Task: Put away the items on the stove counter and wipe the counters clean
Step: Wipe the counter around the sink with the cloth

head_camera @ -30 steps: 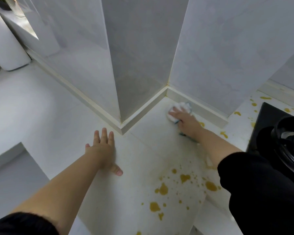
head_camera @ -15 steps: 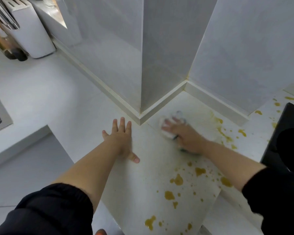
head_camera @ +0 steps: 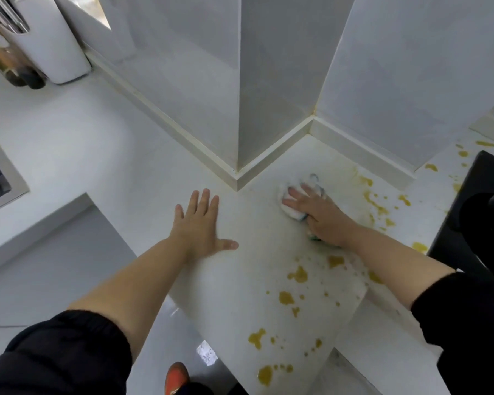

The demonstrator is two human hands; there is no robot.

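Now R hand [head_camera: 317, 216] presses cloth [head_camera: 295, 213] flat w/ straight fingers on stained counter [head_camera: 240, 280]; L hand [head_camera: 200, 223] lies spread flat nearby.

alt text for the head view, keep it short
A person's right hand presses a white cloth onto a white counter spattered with yellow-brown spills beside a black stove. The left hand rests flat on the counter.

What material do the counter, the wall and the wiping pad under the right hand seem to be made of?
Counter: likely polished stone or solid surface; white, smooth, faint sheen. Wall: probably glazed tile; pale grey, glossy, with reflections. Wiping pad under the right hand: seems a soft sponge or cloth, white with a blue-green edge; blur leaves it open.
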